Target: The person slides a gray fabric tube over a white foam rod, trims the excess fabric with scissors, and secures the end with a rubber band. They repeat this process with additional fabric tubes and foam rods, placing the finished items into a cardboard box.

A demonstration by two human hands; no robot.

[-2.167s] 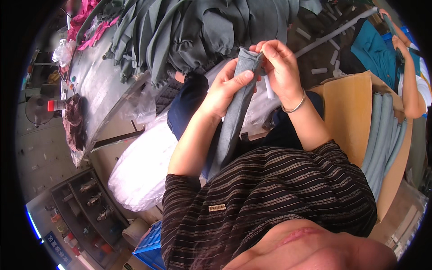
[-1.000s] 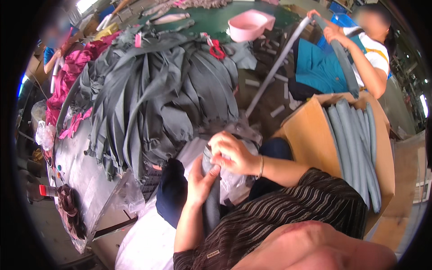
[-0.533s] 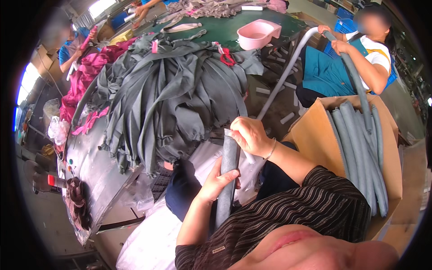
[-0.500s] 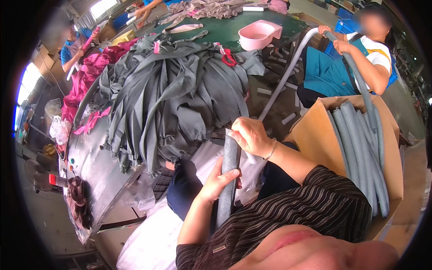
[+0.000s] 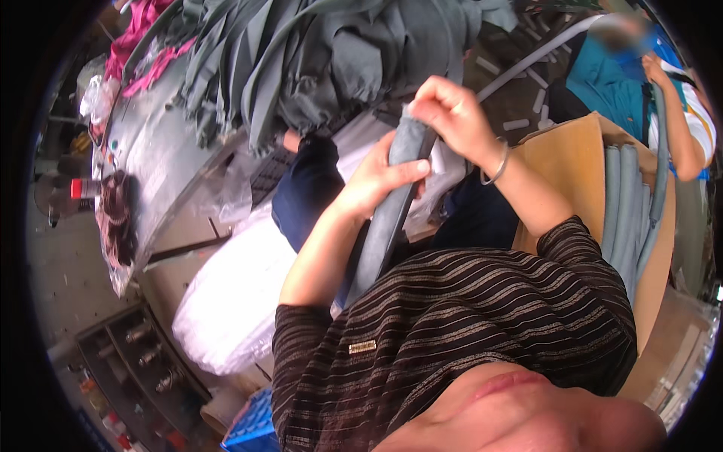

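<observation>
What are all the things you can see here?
grey sleeve: one, grey, held upright in both hands.
grey fabric pile: one heap, grey, on the metal table ahead.
pink cloth: a few pieces, pink, table's far left.
white bag: one, white, below the table.
cardboard box: one, brown, on the right, holding grey tubes.
blue crate: one, blue, bottom edge.
co-worker: one, teal top, behind the box.
left hand: grips the sleeve's middle.
right hand: pinches its top; wears a bracelet.

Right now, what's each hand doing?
Left hand: closed around the grey tube, midway.
Right hand: closed on the tube's top end.
</observation>
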